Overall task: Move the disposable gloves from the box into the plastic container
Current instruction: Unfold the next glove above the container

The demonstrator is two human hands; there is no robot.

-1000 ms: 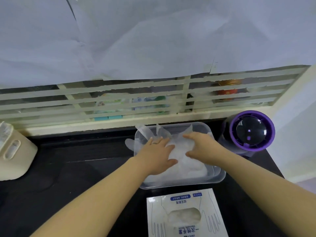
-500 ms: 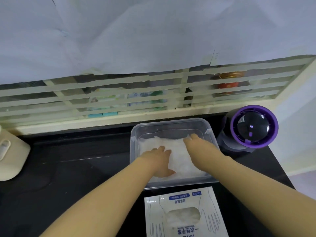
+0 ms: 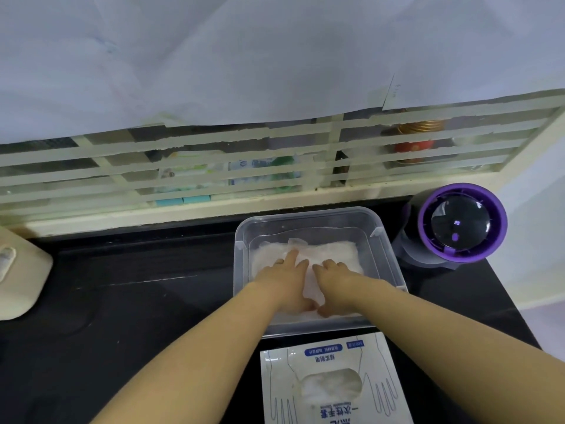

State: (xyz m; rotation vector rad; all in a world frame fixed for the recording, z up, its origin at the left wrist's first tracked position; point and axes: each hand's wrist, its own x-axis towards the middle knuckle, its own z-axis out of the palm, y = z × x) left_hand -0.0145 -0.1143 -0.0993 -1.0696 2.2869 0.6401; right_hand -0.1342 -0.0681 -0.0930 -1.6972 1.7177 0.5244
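A clear plastic container (image 3: 386, 258) stands on the black counter and holds a flat pile of thin translucent disposable gloves (image 3: 333, 250). Both my hands are inside it, side by side. My left hand (image 3: 286, 283) lies palm down on the pile with fingers stretched forward. My right hand (image 3: 337, 284) presses the pile next to it, fingers spread flat. The white glove box (image 3: 333, 384) lies just in front of the container, near the bottom edge, with more gloves showing through its oval opening.
A purple-rimmed round device (image 3: 458, 224) stands right of the container. A cream appliance (image 3: 21, 276) sits at the far left. A slatted cream rail (image 3: 275, 166) and hanging white sheets close off the back. Black counter (image 3: 137, 301) stretches to the left.
The gloves that stuck out over the container's far left rim a second ago now lie flat inside. Both hands have drawn together toward the near middle of the pile.
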